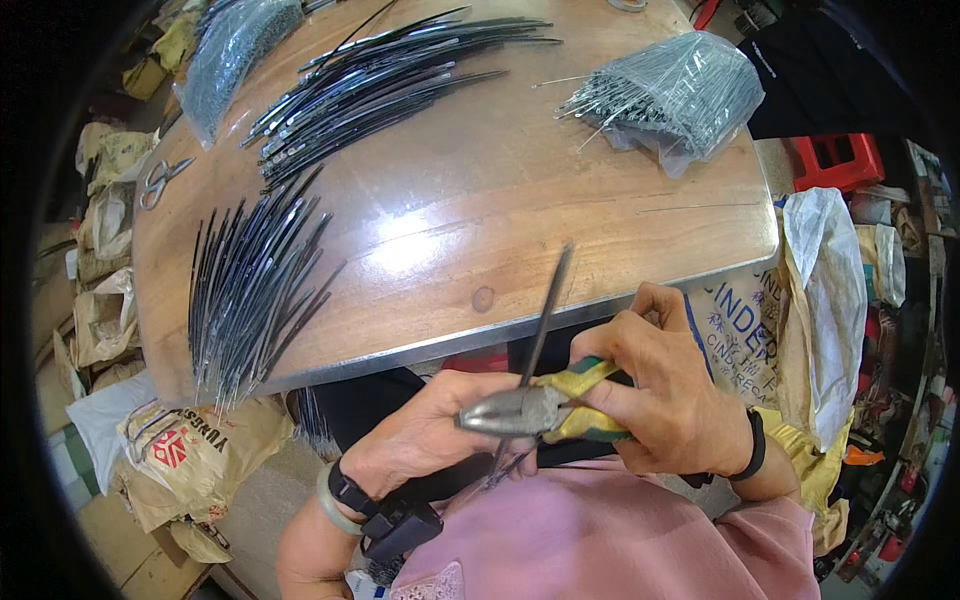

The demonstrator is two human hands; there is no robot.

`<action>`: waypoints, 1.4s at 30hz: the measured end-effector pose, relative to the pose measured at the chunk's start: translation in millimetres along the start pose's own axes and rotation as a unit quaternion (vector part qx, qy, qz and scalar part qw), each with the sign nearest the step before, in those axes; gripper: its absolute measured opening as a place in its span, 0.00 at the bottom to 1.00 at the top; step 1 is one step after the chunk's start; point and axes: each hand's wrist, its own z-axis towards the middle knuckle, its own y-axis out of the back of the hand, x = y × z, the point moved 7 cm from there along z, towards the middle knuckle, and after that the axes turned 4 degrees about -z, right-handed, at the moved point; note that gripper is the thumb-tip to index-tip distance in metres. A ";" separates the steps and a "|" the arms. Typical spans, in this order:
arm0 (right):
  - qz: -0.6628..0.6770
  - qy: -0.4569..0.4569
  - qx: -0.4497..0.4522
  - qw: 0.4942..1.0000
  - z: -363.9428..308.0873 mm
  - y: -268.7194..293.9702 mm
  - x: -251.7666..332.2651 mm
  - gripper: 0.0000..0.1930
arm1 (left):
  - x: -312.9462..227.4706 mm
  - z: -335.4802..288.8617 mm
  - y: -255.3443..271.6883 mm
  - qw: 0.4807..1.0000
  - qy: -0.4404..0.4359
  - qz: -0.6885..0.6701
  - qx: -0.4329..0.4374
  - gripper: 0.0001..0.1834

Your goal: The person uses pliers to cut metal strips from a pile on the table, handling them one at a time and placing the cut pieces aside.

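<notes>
In my right hand is a pair of pliers with yellow and green handles, its metal jaws pointing left. My left hand, fingers closed, grips a thin dark strip just in front of my body. The strip runs slantwise past the jaws, its upper end reaching over the table's near edge. Whether the jaws bite the strip or only lie across it, I cannot tell. Thin wire-like ends show below the pliers, blurred against the pink shirt.
Two spread bundles of dark strips lie on the wooden table. Scissors rest by its left edge. A clear bag of metal wires sits far right, and a single thin wire lies nearer. Sacks flank the table.
</notes>
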 end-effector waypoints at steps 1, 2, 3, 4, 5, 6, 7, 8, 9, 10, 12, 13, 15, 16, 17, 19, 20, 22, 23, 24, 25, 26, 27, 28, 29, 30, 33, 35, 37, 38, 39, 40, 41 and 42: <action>0.009 0.009 -0.008 1.000 -0.1 -0.4 1.7 0.07 | 11.2 4.1 -5.3 0.999 0.038 -0.004 -0.005 0.09; 0.017 0.010 -0.014 1.000 -0.9 -3.3 0.5 0.07 | 13.5 5.0 -6.6 0.999 0.033 -0.026 -0.012 0.09; 0.017 0.008 -0.013 1.000 -1.8 -6.5 -3.1 0.07 | 14.7 6.1 -8.9 0.998 0.027 -0.047 -0.018 0.10; 0.001 0.016 -0.018 1.000 -2.7 -9.9 -6.3 0.10 | 24.2 4.2 -3.4 0.989 0.036 -0.115 -0.090 0.12; -0.015 0.024 -0.022 0.999 -3.2 -11.5 -7.5 0.14 | 31.4 4.6 -4.9 0.989 0.038 -0.116 -0.089 0.12; -0.012 0.024 -0.022 0.999 -1.5 -11.3 -6.5 0.14 | 33.8 3.4 -3.2 0.986 0.004 -0.138 -0.095 0.13; -0.041 0.032 -0.073 0.996 -0.1 -3.2 -3.2 0.14 | 33.8 1.7 -0.8 0.982 -0.030 -0.159 -0.101 0.14; -0.053 0.038 -0.098 0.993 0.0 0.4 -0.5 0.14 | 34.2 -0.2 -1.0 0.977 -0.041 -0.190 -0.092 0.12; -0.068 0.041 -0.122 0.989 -1.9 3.4 -0.1 0.14 | 32.1 -1.6 -1.0 0.976 -0.041 -0.192 -0.094 0.12; -0.088 -0.018 -0.107 0.990 -8.3 3.9 -9.2 0.15 | 27.6 -4.8 0.7 0.977 -0.042 -0.166 -0.128 0.12; -0.030 -0.088 -0.054 0.994 -30.0 3.3 -30.6 0.17 | 19.6 -9.5 -0.5 0.972 -0.065 -0.150 -0.172 0.10; -0.030 -0.086 -0.054 0.994 -37.1 2.1 -30.1 0.17 | 20.5 -10.3 -0.9 0.971 -0.067 -0.150 -0.172 0.10; 0.115 -0.150 0.009 0.982 -50.5 -12.8 -31.1 0.16 | 10.8 -15.4 -0.1 0.970 -0.139 -0.062 -0.188 0.09; 0.171 -0.143 0.028 0.974 -50.8 -17.3 -26.4 0.19 | 5.7 -17.3 -2.6 0.966 -0.172 -0.012 -0.191 0.08; 0.172 -0.142 0.028 0.974 -50.2 -18.5 -23.7 0.19 | 6.3 -18.0 -3.1 0.966 -0.172 -0.012 -0.192 0.08; 0.192 -0.154 0.044 0.968 -46.7 -23.1 -21.8 0.20 | 1.4 -20.4 -3.1 0.958 -0.196 0.053 -0.203 0.07; 0.174 -0.131 0.058 0.974 -42.8 -22.3 -19.3 0.21 | 0.1 -20.5 -3.1 0.957 -0.198 0.054 -0.204 0.07; 0.178 -0.127 0.087 0.972 -41.1 -23.2 -16.4 0.20 | -3.6 -22.6 -3.8 0.948 -0.203 0.111 -0.218 0.06; 0.181 -0.125 0.116 0.969 -40.9 -26.2 -14.4 0.20 | -2.4 -23.1 -2.8 0.947 -0.206 0.111 -0.219 0.06; 0.152 -0.082 0.105 0.979 -38.8 -26.7 -11.8 0.22 | -1.6 -21.2 -0.1 0.939 -0.220 0.131 -0.230 0.06; 0.147 -0.077 0.105 0.981 -36.9 -29.3 -10.5 0.22 | -0.8 -20.3 2.4 0.930 -0.236 0.149 -0.240 0.05; 0.136 -0.086 0.124 0.979 -34.9 -35.4 -8.5 0.24 | 3.7 -21.6 9.1 0.930 -0.227 0.124 -0.261 0.05; 0.118 -0.103 0.142 0.977 -33.7 -40.3 -8.9 0.25 | 3.5 -22.5 13.2 0.933 -0.219 0.090 -0.270 0.05; 0.116 -0.064 0.093 0.987 -27.9 -40.3 -4.2 0.26 | -2.1 -29.0 14.0 0.927 -0.230 0.106 -0.276 0.05; 0.123 -0.060 0.084 0.987 -21.8 -39.1 -2.5 0.21 | -8.8 -36.5 14.5 0.920 -0.242 0.122 -0.281 0.05; 0.124 -0.051 0.083 0.987 -13.6 -38.6 -1.5 0.19 | -12.6 -42.1 17.3 0.916 -0.245 0.112 -0.296 0.06; 0.116 -0.054 0.139 0.982 16.3 -35.7 -3.9 0.19 | -28.9 -53.3 30.2 0.913 -0.270 0.019 -0.305 0.06; 0.060 -0.026 0.116 0.991 32.3 -19.3 -9.8 0.19 | -41.9 -68.7 42.2 0.908 -0.248 0.072 -0.330 0.05; 0.002 0.009 0.016 1.000 46.2 20.0 -16.4 0.17 | -54.4 -101.6 56.2 0.869 -0.260 0.130 -0.401 0.04; -0.046 -0.034 0.018 0.998 50.9 31.4 -29.1 0.16 | -64.5 -116.5 65.3 0.824 -0.277 0.185 -0.459 0.04; -0.093 -0.077 0.020 0.992 56.9 41.7 -39.6 0.16 | -72.6 -134.3 72.5 0.771 -0.293 0.236 -0.513 0.04; -0.195 0.015 -0.061 0.979 71.4 55.8 -41.0 0.18 | -85.6 -146.0 80.3 0.653 -0.335 0.401 -0.548 0.04; -0.253 0.032 -0.078 0.964 82.7 55.7 -55.0 0.15 | -97.5 -146.5 74.8 0.590 -0.331 0.469 -0.568 0.05; -0.308 0.045 -0.030 0.950 87.7 49.2 -64.3 0.13 | -104.1 -144.4 76.7 0.532 -0.319 0.571 -0.537 0.10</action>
